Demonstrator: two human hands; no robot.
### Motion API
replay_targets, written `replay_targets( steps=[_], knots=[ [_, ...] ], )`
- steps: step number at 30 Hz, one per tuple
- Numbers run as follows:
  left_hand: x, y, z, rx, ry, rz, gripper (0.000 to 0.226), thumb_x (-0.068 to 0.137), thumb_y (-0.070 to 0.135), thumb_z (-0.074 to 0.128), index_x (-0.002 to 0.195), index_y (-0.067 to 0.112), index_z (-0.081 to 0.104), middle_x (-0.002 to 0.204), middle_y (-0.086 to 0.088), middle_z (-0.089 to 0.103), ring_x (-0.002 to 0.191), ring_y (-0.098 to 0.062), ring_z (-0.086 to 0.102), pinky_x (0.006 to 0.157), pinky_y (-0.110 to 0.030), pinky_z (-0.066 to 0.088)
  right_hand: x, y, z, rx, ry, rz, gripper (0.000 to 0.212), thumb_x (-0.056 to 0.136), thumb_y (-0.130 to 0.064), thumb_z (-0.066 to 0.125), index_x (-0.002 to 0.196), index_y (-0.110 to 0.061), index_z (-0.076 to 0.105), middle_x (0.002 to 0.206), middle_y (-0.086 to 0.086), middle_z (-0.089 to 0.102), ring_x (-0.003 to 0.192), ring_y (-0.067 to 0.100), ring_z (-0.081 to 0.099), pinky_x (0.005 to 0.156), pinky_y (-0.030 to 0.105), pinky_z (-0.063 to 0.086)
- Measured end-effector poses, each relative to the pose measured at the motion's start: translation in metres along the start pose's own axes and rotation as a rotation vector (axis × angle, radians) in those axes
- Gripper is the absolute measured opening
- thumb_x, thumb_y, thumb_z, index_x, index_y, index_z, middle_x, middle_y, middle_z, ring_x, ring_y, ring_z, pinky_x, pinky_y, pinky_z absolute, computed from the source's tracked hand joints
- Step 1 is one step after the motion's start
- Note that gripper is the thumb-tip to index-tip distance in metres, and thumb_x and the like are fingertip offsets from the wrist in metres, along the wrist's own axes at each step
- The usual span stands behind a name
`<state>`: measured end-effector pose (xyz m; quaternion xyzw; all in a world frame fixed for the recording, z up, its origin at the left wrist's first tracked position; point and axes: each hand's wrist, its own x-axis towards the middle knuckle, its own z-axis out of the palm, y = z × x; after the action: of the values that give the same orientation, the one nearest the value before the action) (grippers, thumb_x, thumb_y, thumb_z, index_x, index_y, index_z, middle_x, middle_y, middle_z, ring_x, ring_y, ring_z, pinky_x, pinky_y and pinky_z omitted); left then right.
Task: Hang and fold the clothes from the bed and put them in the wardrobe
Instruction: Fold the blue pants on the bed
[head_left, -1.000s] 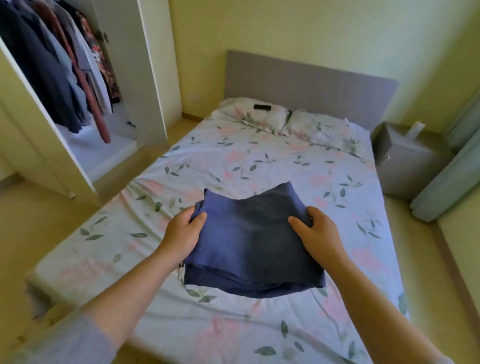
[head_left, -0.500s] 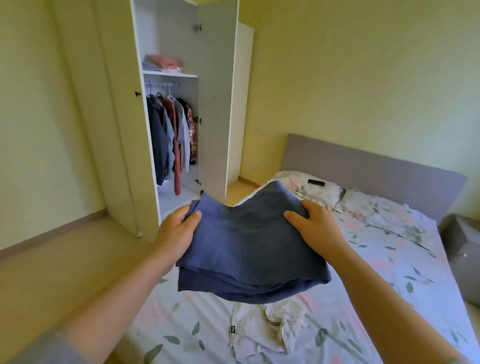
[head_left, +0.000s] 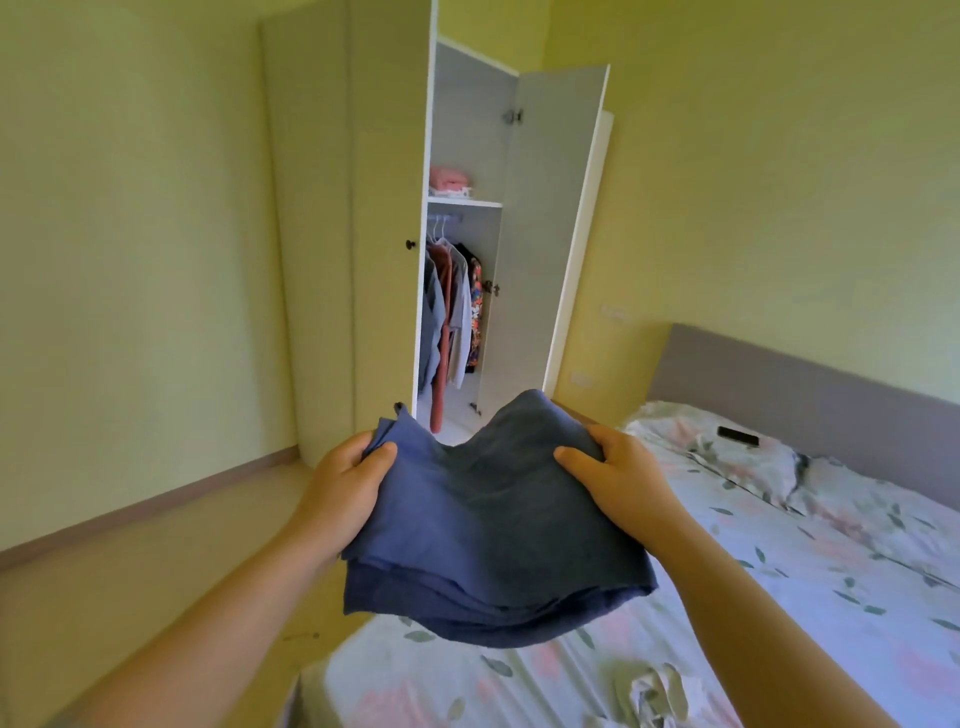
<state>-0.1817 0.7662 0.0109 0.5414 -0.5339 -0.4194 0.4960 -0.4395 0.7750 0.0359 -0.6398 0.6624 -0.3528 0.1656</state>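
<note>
Carrying a folded blue garment (head_left: 488, 535) in mid-air, the person grips it from both sides: the left hand (head_left: 340, 491) pinches its nine o'clock edge with the thumb on top and the fingers curled underneath, and the right hand (head_left: 618, 483) clamps the three o'clock edge the same way. The bundle sits low in the middle of the view, lifted off the bed (head_left: 779, 597), which spreads from three to six o'clock beneath and beside it. Ahead at twelve o'clock stands the wardrobe (head_left: 389, 234), its door (head_left: 550, 234) swung open toward one o'clock. Inside, several clothes on hangers (head_left: 452, 317) fill the rail, and a folded pink item (head_left: 448, 179) lies on the shelf (head_left: 465, 203) above them, so the hanging looks largely done and at least one folded piece appears stowed. The blue garment is folded in several layers and seems to need only carrying across and setting down, most likely on that shelf beside the pink piece, though which spot is meant I cannot tell. Left over, as far as the view shows, is a crumpled pale garment (head_left: 652, 691) on the bed near five o'clock, at the bottom edge, not yet folded. A small dark object (head_left: 737, 435), perhaps a phone, rests on a pillow (head_left: 727, 462) at three o'clock by the grey headboard (head_left: 805, 384) and seems no part of the job. Part of the mattress lies outside the frame, so more clothes may wait there.
</note>
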Motion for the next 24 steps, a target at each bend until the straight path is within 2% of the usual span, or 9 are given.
replay_targets(
  steps=[4, 7, 10, 12, 16, 19, 24],
  knots=[
    [0.040, -0.001, -0.036, 0.010, 0.019, -0.004, 0.023, 0.100, 0.021, 0.048, 0.099, 0.004, 0.064, 0.103, -0.020, 0.068, 0.099, -0.036, 0.063, 0.086, -0.044, 0.048, 0.042, -0.029, 0.032, 0.036, -0.019, -0.020, 0.024, 0.094, -0.036, 0.058, 0.109, -0.018, 0.064, 0.091, -0.003, 0.066, 0.078, 0.006, 0.058, 0.061, 0.017, 0.040],
    [0.069, -0.005, -0.057, 0.027, 0.049, -0.004, 0.022, 0.100, 0.023, 0.047, 0.102, 0.010, 0.065, 0.103, -0.014, 0.069, 0.101, -0.034, 0.063, 0.094, -0.049, 0.048, 0.079, -0.045, 0.056, 0.060, -0.028, -0.050, 0.023, 0.095, -0.038, 0.058, 0.106, -0.020, 0.063, 0.087, -0.008, 0.063, 0.078, 0.005, 0.058, 0.061, 0.017, 0.040],
    [0.100, -0.010, -0.078, 0.035, 0.085, -0.010, 0.023, 0.100, 0.024, 0.047, 0.103, 0.010, 0.065, 0.105, -0.014, 0.069, 0.101, -0.034, 0.064, 0.094, -0.051, 0.048, 0.119, -0.059, 0.082, 0.102, -0.061, -0.087, 0.018, 0.095, -0.037, 0.058, 0.105, -0.023, 0.062, 0.088, -0.010, 0.063, 0.079, 0.004, 0.058, 0.062, 0.015, 0.041],
    [0.122, -0.012, -0.096, 0.038, 0.126, -0.019, 0.024, 0.100, 0.024, 0.047, 0.104, 0.009, 0.065, 0.106, -0.015, 0.068, 0.101, -0.034, 0.063, 0.094, -0.051, 0.048, 0.147, -0.073, 0.103, 0.121, -0.089, -0.111, 0.015, 0.094, -0.037, 0.059, 0.103, -0.025, 0.061, 0.089, -0.008, 0.063, 0.080, 0.004, 0.058, 0.062, 0.015, 0.040],
    [0.167, -0.022, -0.140, 0.051, 0.185, -0.020, 0.022, 0.101, 0.025, 0.046, 0.100, 0.019, 0.067, 0.100, -0.004, 0.072, 0.097, -0.026, 0.067, 0.093, -0.047, 0.051, 0.193, -0.103, 0.155, 0.134, -0.149, -0.141, 0.018, 0.094, -0.036, 0.059, 0.102, -0.021, 0.063, 0.090, -0.006, 0.064, 0.080, 0.006, 0.059, 0.062, 0.016, 0.040],
    [0.205, -0.035, -0.172, 0.043, 0.187, -0.034, 0.022, 0.101, 0.024, 0.047, 0.099, 0.023, 0.068, 0.097, 0.000, 0.073, 0.094, -0.022, 0.068, 0.091, -0.044, 0.053, 0.226, -0.123, 0.192, 0.134, -0.164, -0.143, 0.018, 0.093, -0.036, 0.059, 0.102, -0.021, 0.064, 0.090, -0.007, 0.064, 0.081, 0.005, 0.059, 0.062, 0.017, 0.040],
    [0.280, -0.062, -0.233, 0.030, 0.148, -0.041, 0.021, 0.100, 0.023, 0.047, 0.099, 0.020, 0.068, 0.098, -0.003, 0.073, 0.097, -0.025, 0.068, 0.090, -0.043, 0.053, 0.274, -0.155, 0.266, 0.139, -0.179, -0.107, 0.019, 0.094, -0.036, 0.059, 0.104, -0.021, 0.064, 0.094, -0.003, 0.066, 0.083, 0.008, 0.060, 0.065, 0.019, 0.042]
  ],
)
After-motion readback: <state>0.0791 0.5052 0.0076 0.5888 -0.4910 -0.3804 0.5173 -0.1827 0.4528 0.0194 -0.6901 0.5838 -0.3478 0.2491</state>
